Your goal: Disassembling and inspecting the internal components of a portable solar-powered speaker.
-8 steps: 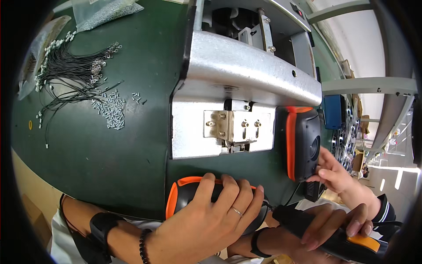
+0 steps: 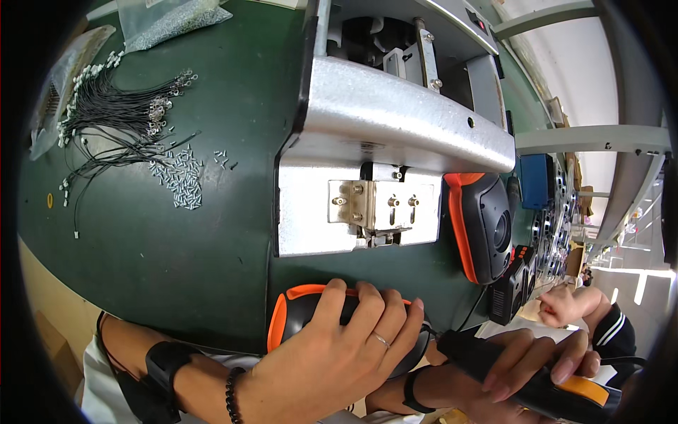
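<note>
My left hand (image 2: 335,350), with a ring on one finger, is wrapped over a rounded black-and-orange device housing (image 2: 277,326) at the bench's near edge. Its palm and fingers cover most of that housing. Closed around a black electric screwdriver with an orange lever (image 2: 580,390), my right hand (image 2: 540,360) is at the lower right. The dark front end of the driver points left, close to the housing's right side; its bit is not clearly visible. A second black-and-orange housing (image 2: 486,230) stands on the bench, right of the metal machine (image 2: 409,106).
Another person's hand (image 2: 565,307) is at the right, apart from the second housing. Black speaker-like parts (image 2: 510,290) lie beside it. On the left are a pile of screws (image 2: 178,180), black wires with ring terminals (image 2: 116,102) and a bag of screws (image 2: 169,21).
The other person's hand has let go of the second housing and drawn back to the right. That housing now leans slightly differently, uncovering the black parts. My hands have hardly moved.
</note>
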The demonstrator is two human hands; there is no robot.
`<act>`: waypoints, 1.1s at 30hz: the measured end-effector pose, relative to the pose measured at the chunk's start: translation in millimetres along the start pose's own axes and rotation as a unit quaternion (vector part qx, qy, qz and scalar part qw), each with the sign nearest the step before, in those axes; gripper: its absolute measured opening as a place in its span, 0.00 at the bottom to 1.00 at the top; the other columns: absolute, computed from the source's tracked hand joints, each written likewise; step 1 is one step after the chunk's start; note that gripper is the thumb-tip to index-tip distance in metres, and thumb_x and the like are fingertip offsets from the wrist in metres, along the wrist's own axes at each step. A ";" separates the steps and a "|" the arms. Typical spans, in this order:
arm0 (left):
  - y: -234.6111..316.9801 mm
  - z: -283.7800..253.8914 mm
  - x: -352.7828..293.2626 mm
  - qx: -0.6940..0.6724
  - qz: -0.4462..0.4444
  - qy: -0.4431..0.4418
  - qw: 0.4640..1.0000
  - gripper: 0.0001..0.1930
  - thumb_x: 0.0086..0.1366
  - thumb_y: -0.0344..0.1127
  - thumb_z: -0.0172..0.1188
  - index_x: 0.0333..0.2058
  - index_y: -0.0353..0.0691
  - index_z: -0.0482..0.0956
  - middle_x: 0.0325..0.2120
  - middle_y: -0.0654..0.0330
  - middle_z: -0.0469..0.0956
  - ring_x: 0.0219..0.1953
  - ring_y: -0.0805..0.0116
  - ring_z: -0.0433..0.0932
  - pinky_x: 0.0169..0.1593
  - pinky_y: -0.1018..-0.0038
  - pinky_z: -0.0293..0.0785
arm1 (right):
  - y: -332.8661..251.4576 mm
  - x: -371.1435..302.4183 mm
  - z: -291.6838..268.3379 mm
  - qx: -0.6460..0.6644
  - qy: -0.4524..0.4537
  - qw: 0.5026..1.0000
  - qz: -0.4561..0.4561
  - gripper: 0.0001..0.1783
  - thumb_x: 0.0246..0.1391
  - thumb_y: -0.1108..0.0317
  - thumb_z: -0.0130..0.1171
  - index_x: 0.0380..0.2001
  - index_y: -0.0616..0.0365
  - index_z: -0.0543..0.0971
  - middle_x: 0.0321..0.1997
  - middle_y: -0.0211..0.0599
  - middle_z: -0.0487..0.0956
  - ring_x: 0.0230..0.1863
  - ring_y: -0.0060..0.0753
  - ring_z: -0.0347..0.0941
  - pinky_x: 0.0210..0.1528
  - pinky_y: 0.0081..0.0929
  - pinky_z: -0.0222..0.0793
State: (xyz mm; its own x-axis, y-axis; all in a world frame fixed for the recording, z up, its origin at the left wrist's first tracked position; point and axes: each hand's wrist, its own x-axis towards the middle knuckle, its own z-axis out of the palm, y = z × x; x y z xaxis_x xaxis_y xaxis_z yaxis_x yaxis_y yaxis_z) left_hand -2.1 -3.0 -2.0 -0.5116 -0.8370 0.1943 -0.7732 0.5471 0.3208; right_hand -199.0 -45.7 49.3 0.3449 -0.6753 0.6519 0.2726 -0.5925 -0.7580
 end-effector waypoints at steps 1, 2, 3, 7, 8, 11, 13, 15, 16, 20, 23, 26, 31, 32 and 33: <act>-0.5 -0.4 -0.7 0.001 -0.001 0.000 1.000 0.24 0.66 0.39 0.54 0.59 0.40 0.74 0.46 0.59 0.74 0.49 0.62 0.71 0.54 0.61 0.67 | 2.0 -0.2 2.9 -0.007 0.029 0.999 -0.020 0.33 0.68 0.47 0.46 0.63 0.65 0.66 0.48 0.47 0.70 0.18 0.35 0.70 0.17 0.29 0.69; -1.0 -0.8 -1.6 0.000 0.000 -0.003 1.000 0.24 0.66 0.39 0.54 0.59 0.40 0.74 0.46 0.59 0.74 0.49 0.62 0.71 0.54 0.61 0.67 | 2.5 -0.6 4.4 -0.007 0.028 0.999 -0.021 0.33 0.68 0.47 0.46 0.63 0.65 0.66 0.48 0.47 0.70 0.18 0.35 0.70 0.17 0.29 0.69; -1.4 -0.9 -1.9 -0.001 0.002 -0.006 1.000 0.24 0.66 0.39 0.54 0.59 0.40 0.74 0.46 0.60 0.74 0.49 0.62 0.71 0.55 0.61 0.67 | 2.3 -1.2 5.3 0.002 0.027 0.999 -0.019 0.32 0.69 0.47 0.46 0.63 0.64 0.66 0.50 0.48 0.71 0.18 0.34 0.70 0.17 0.28 0.67; -0.4 -1.5 -2.6 -0.008 -0.002 -0.006 1.000 0.24 0.66 0.39 0.54 0.59 0.39 0.74 0.46 0.59 0.74 0.49 0.62 0.70 0.55 0.61 0.67 | 0.8 -1.1 3.8 0.021 0.017 1.000 -0.016 0.30 0.70 0.49 0.48 0.65 0.61 0.66 0.53 0.50 0.72 0.19 0.32 0.70 0.16 0.27 0.64; -0.1 -1.4 -2.3 -0.008 -0.002 -0.004 1.000 0.24 0.66 0.39 0.54 0.59 0.39 0.74 0.46 0.59 0.74 0.50 0.62 0.70 0.55 0.61 0.67 | 0.8 -0.5 3.4 0.021 0.017 1.000 -0.016 0.30 0.70 0.49 0.48 0.65 0.61 0.66 0.53 0.50 0.72 0.19 0.32 0.70 0.16 0.27 0.64; 0.6 -0.8 -2.3 -0.009 -0.003 -0.002 1.000 0.24 0.66 0.39 0.54 0.59 0.39 0.74 0.47 0.59 0.74 0.50 0.62 0.70 0.55 0.61 0.67 | 0.7 0.0 4.9 0.023 0.013 1.000 -0.012 0.30 0.70 0.49 0.48 0.65 0.59 0.66 0.55 0.50 0.72 0.18 0.31 0.70 0.16 0.26 0.63; 0.3 0.0 -1.4 -0.011 -0.002 -0.002 1.000 0.24 0.66 0.39 0.54 0.59 0.39 0.74 0.47 0.59 0.74 0.50 0.62 0.70 0.55 0.60 0.67 | 0.5 -1.3 9.2 -0.002 0.054 0.998 -0.021 0.32 0.70 0.47 0.49 0.65 0.61 0.66 0.52 0.49 0.73 0.17 0.32 0.69 0.15 0.27 0.64; 0.3 0.9 -1.2 -0.013 -0.002 0.002 1.000 0.24 0.66 0.39 0.54 0.59 0.39 0.74 0.47 0.59 0.74 0.51 0.61 0.70 0.55 0.60 0.67 | -2.2 2.4 9.9 -0.011 0.048 0.999 -0.009 0.32 0.70 0.47 0.49 0.64 0.62 0.66 0.50 0.48 0.72 0.17 0.32 0.69 0.15 0.27 0.64; 0.5 0.2 -1.2 -0.013 -0.002 0.001 1.000 0.24 0.66 0.39 0.54 0.59 0.39 0.74 0.47 0.59 0.74 0.51 0.61 0.70 0.55 0.60 0.67 | -3.9 3.2 10.2 -0.022 0.043 0.999 0.003 0.33 0.70 0.47 0.49 0.64 0.63 0.66 0.48 0.47 0.72 0.16 0.32 0.69 0.14 0.27 0.64; 1.6 -1.2 -1.0 -0.012 -0.007 -0.005 1.000 0.24 0.66 0.40 0.54 0.59 0.40 0.74 0.48 0.59 0.74 0.51 0.61 0.71 0.56 0.60 0.67 | 0.4 3.2 11.2 -0.009 0.063 0.998 -0.004 0.33 0.69 0.47 0.50 0.62 0.66 0.67 0.43 0.44 0.70 0.17 0.33 0.69 0.13 0.27 0.64; 2.0 -1.7 -1.1 -0.011 -0.007 -0.005 1.000 0.24 0.66 0.40 0.54 0.59 0.40 0.74 0.48 0.59 0.74 0.51 0.61 0.71 0.56 0.60 0.67 | -0.5 5.1 4.7 0.005 0.036 0.999 0.001 0.32 0.69 0.47 0.52 0.60 0.66 0.68 0.43 0.44 0.70 0.16 0.32 0.69 0.13 0.26 0.65; 2.1 -0.9 -1.4 -0.014 -0.007 -0.003 1.000 0.24 0.66 0.40 0.54 0.59 0.40 0.74 0.48 0.59 0.74 0.51 0.62 0.71 0.56 0.60 0.67 | 0.2 5.4 1.9 0.015 0.014 1.000 0.002 0.30 0.69 0.48 0.51 0.60 0.65 0.69 0.43 0.44 0.71 0.16 0.31 0.70 0.13 0.25 0.66; 3.7 -0.6 -1.2 -0.015 -0.007 -0.006 1.000 0.24 0.66 0.40 0.54 0.59 0.40 0.74 0.48 0.58 0.74 0.51 0.61 0.71 0.56 0.60 0.67 | -1.1 5.4 3.6 -0.003 0.008 1.000 0.009 0.28 0.71 0.51 0.50 0.60 0.65 0.69 0.43 0.44 0.71 0.17 0.30 0.72 0.14 0.24 0.69; 4.2 -0.4 -0.9 -0.016 -0.008 -0.004 1.000 0.23 0.66 0.39 0.54 0.59 0.40 0.74 0.48 0.59 0.74 0.51 0.62 0.71 0.56 0.60 0.67 | -1.9 4.8 3.2 -0.003 0.008 1.000 0.009 0.28 0.71 0.51 0.50 0.60 0.65 0.69 0.43 0.44 0.71 0.17 0.30 0.72 0.14 0.24 0.69; 4.6 0.1 -0.8 -0.018 -0.010 -0.003 1.000 0.23 0.66 0.38 0.53 0.59 0.40 0.74 0.48 0.59 0.74 0.51 0.62 0.70 0.56 0.60 0.67 | -2.8 3.8 2.7 -0.004 0.008 1.000 0.009 0.28 0.71 0.51 0.51 0.60 0.66 0.69 0.43 0.45 0.70 0.17 0.30 0.72 0.15 0.25 0.70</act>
State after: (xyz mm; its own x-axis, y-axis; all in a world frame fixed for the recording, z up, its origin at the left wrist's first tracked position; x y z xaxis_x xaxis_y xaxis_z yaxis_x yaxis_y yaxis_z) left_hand -5.3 0.2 -0.9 -0.4987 -0.8473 0.1828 -0.7689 0.5298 0.3580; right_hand -196.0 -45.4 53.8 0.3360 -0.6926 0.6382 0.2587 -0.5837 -0.7697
